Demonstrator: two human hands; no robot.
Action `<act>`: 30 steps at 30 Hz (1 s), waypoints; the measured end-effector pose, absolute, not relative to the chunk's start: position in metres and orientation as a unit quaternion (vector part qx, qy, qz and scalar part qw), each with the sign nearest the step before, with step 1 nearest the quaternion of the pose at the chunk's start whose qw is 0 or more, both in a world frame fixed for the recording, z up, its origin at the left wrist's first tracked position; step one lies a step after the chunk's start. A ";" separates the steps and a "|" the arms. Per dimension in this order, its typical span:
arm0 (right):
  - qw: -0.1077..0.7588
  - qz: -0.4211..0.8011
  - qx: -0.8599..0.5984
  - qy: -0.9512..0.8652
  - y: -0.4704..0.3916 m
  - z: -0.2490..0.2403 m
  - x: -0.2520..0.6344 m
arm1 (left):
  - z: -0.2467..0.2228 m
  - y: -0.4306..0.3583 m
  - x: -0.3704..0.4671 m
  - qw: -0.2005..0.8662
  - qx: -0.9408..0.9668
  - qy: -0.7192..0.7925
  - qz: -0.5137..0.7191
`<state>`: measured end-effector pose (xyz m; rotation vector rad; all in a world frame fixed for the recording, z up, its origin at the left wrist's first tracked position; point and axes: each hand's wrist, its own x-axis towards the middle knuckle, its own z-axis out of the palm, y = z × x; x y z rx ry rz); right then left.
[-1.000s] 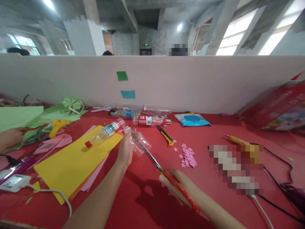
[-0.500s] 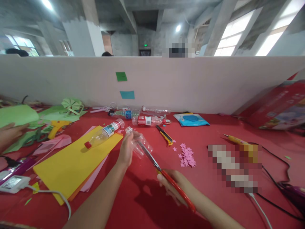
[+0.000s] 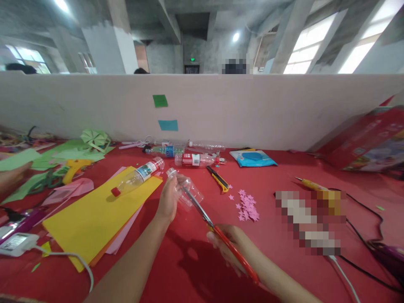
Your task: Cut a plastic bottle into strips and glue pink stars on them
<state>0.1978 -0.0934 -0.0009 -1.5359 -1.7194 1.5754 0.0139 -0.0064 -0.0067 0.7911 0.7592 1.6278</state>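
My left hand (image 3: 168, 198) is closed round the neck end of a cut clear plastic bottle piece (image 3: 192, 193), its open end facing right. In my right hand (image 3: 232, 244) are red-handled scissors (image 3: 233, 250), with the blades reaching up and left to the plastic. How far the blades are apart is hard to tell. Left of my left hand, a clear bottle with a red cap (image 3: 139, 179) lies on yellow paper (image 3: 104, 214). Pink paper stars (image 3: 248, 206) are heaped to the right, near a yellow utility knife (image 3: 218, 179).
Several bottles (image 3: 192, 160) lie by the white partition (image 3: 252, 109), beside a blue wipes pack (image 3: 254, 158). A yellow tool (image 3: 315, 187) with a black cord is at right. Another person's hand (image 3: 14, 179) holds green paper at far left.
The clear plastic piece has shifted and turned slightly in my left hand at the scissor blades. At far left, the other person's hand and the green paper have moved.
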 end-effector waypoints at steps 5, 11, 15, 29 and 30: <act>0.202 0.568 -0.511 -0.612 -0.094 -0.002 0.201 | -0.009 -0.010 0.017 0.528 0.394 0.319 0.681; 0.195 0.572 -0.531 -0.594 -0.093 -0.001 0.201 | -0.012 -0.014 0.022 0.533 0.417 0.305 0.670; 0.189 0.564 -0.554 -0.582 -0.094 0.002 0.198 | -0.011 -0.014 0.022 0.538 0.416 0.309 0.665; 0.189 0.566 -0.528 -0.604 -0.091 0.008 0.199 | -0.007 -0.014 0.020 0.523 0.428 0.309 0.669; 0.186 0.560 -0.533 -0.607 -0.091 0.009 0.200 | -0.007 -0.014 0.020 0.522 0.427 0.310 0.669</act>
